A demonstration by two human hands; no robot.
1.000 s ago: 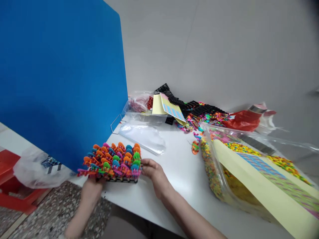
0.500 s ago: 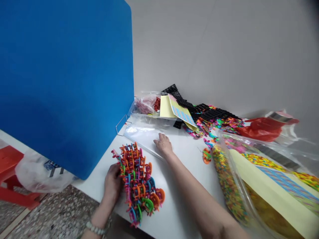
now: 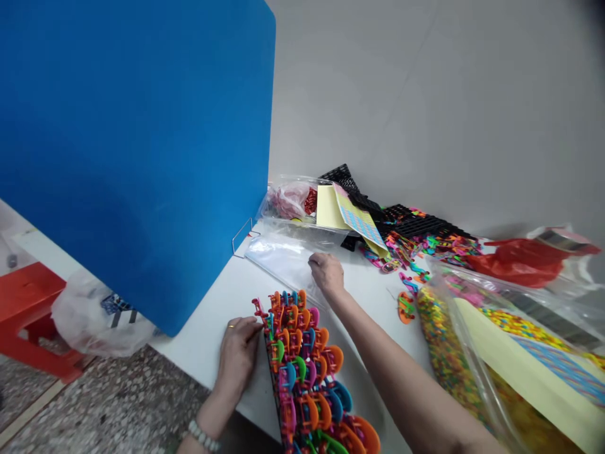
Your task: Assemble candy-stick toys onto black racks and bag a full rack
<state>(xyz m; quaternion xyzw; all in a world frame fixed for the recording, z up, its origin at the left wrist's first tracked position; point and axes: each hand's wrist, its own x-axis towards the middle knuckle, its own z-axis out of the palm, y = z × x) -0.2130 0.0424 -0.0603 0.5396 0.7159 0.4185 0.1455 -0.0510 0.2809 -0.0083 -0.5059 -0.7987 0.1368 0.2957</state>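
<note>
A black grid board full of small coloured plastic clips (image 3: 307, 372) lies near the front edge of the white table (image 3: 227, 302). My left hand (image 3: 239, 356) rests against the board's left edge, fingers curled on it. My right hand (image 3: 327, 272) reaches forward and presses its closed fingers on a clear plastic bag (image 3: 283, 258) lying flat behind the board.
A blue partition (image 3: 132, 145) stands at the left. A large clear bag of coloured clips with yellow sticker sheets (image 3: 496, 340) lies at the right. Black grids, loose clips (image 3: 406, 236), a red bag (image 3: 520, 261) and a tape roll sit at the back. A red stool (image 3: 28, 315) stands on the floor.
The clip board was held in both hands at the table edge; now it lies turned lengthwise under my left hand, while my right hand has let go and reached to the clear bag.
</note>
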